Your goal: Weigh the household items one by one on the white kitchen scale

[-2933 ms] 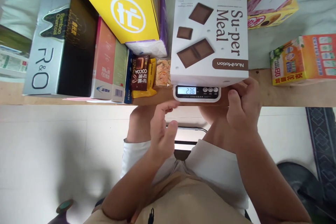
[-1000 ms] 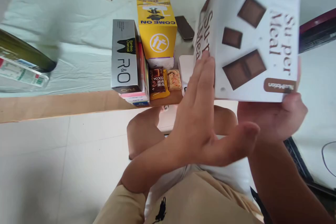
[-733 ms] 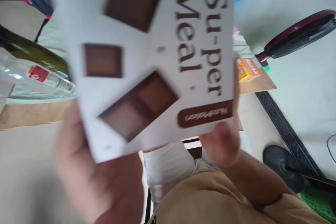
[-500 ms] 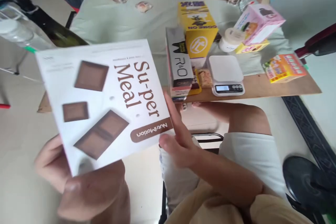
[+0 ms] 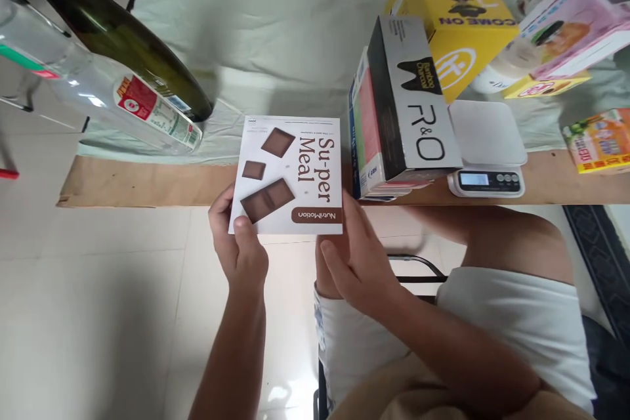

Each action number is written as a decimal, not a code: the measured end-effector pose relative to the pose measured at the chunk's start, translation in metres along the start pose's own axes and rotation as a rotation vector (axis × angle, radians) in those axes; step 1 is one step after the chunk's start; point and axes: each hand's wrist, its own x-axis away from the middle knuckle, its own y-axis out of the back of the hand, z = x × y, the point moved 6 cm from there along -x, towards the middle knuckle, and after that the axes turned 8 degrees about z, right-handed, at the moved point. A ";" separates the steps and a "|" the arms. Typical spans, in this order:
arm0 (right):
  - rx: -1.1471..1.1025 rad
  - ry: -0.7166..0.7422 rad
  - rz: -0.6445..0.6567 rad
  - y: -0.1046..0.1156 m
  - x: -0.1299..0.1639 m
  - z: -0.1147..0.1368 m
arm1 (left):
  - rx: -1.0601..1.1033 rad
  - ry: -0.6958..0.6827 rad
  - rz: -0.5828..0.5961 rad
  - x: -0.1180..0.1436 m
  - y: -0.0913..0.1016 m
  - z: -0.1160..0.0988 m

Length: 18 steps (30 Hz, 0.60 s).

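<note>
Two bare hands are positioned at the white Su-per Meal box (image 5: 288,177), which is located at the near side of the table, in front of the green cloth (image 5: 275,33) and overlapping the brown table edge (image 5: 132,182) in view. The printed face is turned toward the camera, with the large lettering running sideways. Whether the box rests on the table or is held clear of it cannot be determined. The left hand (image 5: 240,246) grips the lower left corner: thumb on the printed face, fingers around the left side. The right hand (image 5: 364,266) is placed at the lower right corner, fingers along the right side and thumb spread below the lower edge; whether it is gripping cannot be told. To the left of the box, a clear bottle (image 5: 157,121) and a dark green bottle (image 5: 132,46) lie in view side by side. To the right, a pink-and-green carton (image 5: 370,128) adjoins the R&O box (image 5: 423,111). Farther right is the white scale (image 5: 487,134), its display lit, with the yellow box (image 5: 467,10) located behind the R&O box.
</note>
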 end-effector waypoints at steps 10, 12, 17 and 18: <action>-0.313 -0.165 0.058 0.000 -0.016 -0.042 | -0.026 -0.074 0.160 0.002 -0.010 0.005; -0.384 -0.152 0.074 -0.002 -0.018 -0.042 | -0.077 -0.093 0.145 -0.003 -0.011 0.003; -0.503 -0.105 0.087 -0.005 -0.020 -0.046 | -0.125 -0.139 0.230 -0.025 -0.019 -0.001; -0.516 -0.096 0.090 -0.005 -0.020 -0.047 | -0.128 -0.168 0.255 -0.029 -0.020 -0.003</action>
